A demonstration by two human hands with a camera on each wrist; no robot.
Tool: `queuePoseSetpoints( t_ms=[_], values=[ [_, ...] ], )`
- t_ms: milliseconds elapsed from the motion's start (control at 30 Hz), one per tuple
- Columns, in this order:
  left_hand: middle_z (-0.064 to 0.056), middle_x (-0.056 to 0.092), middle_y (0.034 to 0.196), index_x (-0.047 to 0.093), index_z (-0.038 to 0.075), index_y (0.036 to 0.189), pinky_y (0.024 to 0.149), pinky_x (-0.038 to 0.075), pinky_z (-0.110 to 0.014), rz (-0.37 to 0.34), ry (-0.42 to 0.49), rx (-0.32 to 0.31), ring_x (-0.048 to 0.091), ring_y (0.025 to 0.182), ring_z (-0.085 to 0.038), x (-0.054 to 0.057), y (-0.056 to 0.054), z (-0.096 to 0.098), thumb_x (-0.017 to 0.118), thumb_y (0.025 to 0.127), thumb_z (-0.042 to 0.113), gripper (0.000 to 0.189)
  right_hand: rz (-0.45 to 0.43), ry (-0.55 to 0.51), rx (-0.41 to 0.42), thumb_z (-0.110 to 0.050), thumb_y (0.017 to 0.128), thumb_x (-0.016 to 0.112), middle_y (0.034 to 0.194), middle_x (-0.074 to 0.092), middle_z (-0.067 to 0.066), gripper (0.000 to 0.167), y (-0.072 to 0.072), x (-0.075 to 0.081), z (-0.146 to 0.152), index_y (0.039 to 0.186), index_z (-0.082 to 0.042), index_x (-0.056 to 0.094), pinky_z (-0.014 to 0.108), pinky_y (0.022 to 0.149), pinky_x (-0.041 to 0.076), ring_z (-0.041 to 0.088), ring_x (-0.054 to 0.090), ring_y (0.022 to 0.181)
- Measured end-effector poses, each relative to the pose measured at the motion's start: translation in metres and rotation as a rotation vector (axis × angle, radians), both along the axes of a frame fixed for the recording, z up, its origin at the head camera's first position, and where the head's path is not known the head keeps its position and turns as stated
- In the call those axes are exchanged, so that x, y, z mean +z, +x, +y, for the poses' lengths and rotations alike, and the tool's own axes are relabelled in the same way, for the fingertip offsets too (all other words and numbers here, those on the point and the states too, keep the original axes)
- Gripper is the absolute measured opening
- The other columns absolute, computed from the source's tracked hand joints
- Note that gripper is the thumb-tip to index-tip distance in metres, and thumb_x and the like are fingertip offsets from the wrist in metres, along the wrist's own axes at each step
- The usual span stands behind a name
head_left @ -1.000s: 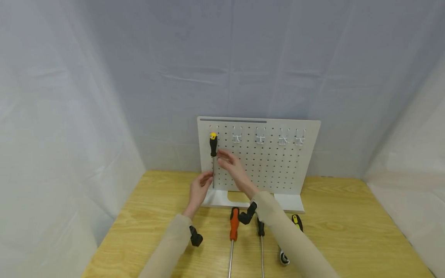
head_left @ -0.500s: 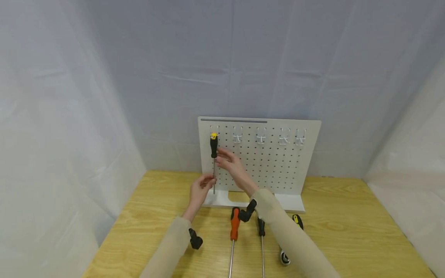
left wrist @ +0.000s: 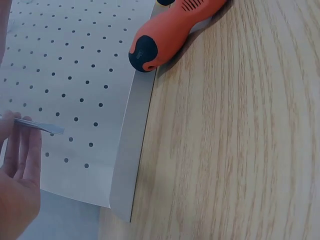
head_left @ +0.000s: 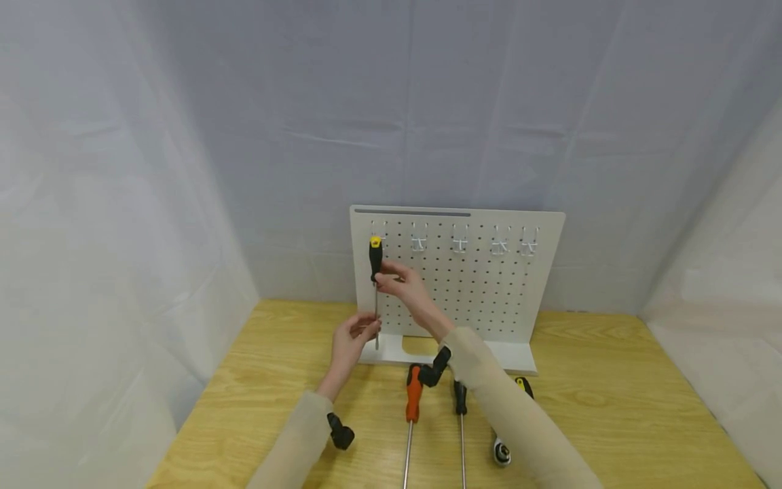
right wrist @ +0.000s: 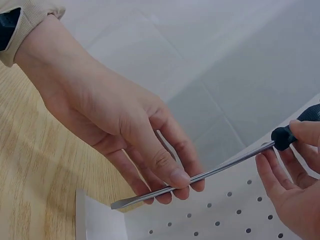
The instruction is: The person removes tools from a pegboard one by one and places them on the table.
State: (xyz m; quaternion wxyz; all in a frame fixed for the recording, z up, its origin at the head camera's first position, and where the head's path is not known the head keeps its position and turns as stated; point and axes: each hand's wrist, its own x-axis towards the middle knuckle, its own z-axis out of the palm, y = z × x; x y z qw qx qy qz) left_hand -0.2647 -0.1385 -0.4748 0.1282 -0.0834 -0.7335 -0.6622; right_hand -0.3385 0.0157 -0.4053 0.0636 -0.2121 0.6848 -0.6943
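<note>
An upright flathead screwdriver [head_left: 375, 260] with a black handle and yellow cap stands before the left side of the white pegboard [head_left: 452, 292]. Its flat tip [left wrist: 52, 128] points down. My left hand [head_left: 349, 343] pinches the lower shaft between thumb and fingers, as the right wrist view shows with the shaft [right wrist: 225, 165] running across the fingertips. Higher up, my right hand [head_left: 411, 292] grips the handle's lower end, thumb on its collar [right wrist: 283, 138]. Part of a clear hook [head_left: 380, 229] shows just behind the yellow cap.
More clear hooks [head_left: 459, 241] line the pegboard's upper part. On the wooden table [head_left: 226, 407] lie an orange-and-black screwdriver [head_left: 413, 395], a black screwdriver [head_left: 460, 399] and a ratchet [head_left: 501, 453], partly behind the right sleeve. White sheeting [head_left: 305, 136] surrounds the table.
The screwdriver has come down slightly, its tip now lower against the pegboard's base. My right thumb has closed onto the handle's lower end, and my left fingers moved down with the shaft.
</note>
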Motion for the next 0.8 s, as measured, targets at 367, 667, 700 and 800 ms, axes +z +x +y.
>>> queuePoseSetpoints(
  t_ms=[367,667,700,800],
  values=[
    [-0.028,0.070,0.111,0.068,-0.009,0.117,0.077,0.061,-0.023,-0.022,0.067,-0.029,0.071,0.088,-0.016,-0.020,-0.008,-0.003,0.068,0.096,0.002,0.023,-0.046,0.015,-0.036,-0.014,0.102,0.063,0.138,0.057,0.022,0.049,0.004,0.009,-0.003,0.145,0.004,0.048,0.043,0.103,0.054,0.033,0.064,0.114],
    [-0.028,0.069,0.113,0.066,-0.007,0.117,0.080,0.062,-0.029,-0.042,0.093,-0.080,0.072,0.089,-0.015,-0.016,0.000,-0.004,0.068,0.097,0.007,0.025,-0.026,0.028,-0.051,-0.014,0.100,0.065,0.133,0.059,0.020,0.047,0.009,0.017,-0.004,0.141,0.004,0.051,0.038,0.093,0.059,0.030,0.068,0.106],
    [-0.029,0.068,0.114,0.066,-0.008,0.117,0.080,0.062,-0.029,-0.045,0.097,-0.085,0.072,0.090,-0.016,-0.015,0.002,-0.005,0.068,0.097,0.006,0.024,-0.026,0.030,-0.046,-0.014,0.100,0.066,0.132,0.060,0.020,0.047,0.010,0.018,-0.004,0.141,0.004,0.052,0.037,0.093,0.059,0.030,0.069,0.106],
    [-0.029,0.068,0.114,0.066,-0.009,0.116,0.080,0.062,-0.030,-0.055,0.102,-0.088,0.072,0.090,-0.015,-0.013,0.007,-0.007,0.068,0.097,0.004,0.023,-0.018,0.032,-0.023,-0.012,0.099,0.066,0.130,0.060,0.021,0.046,0.015,0.023,-0.005,0.140,0.005,0.052,0.038,0.092,0.060,0.029,0.069,0.104]
  ],
)
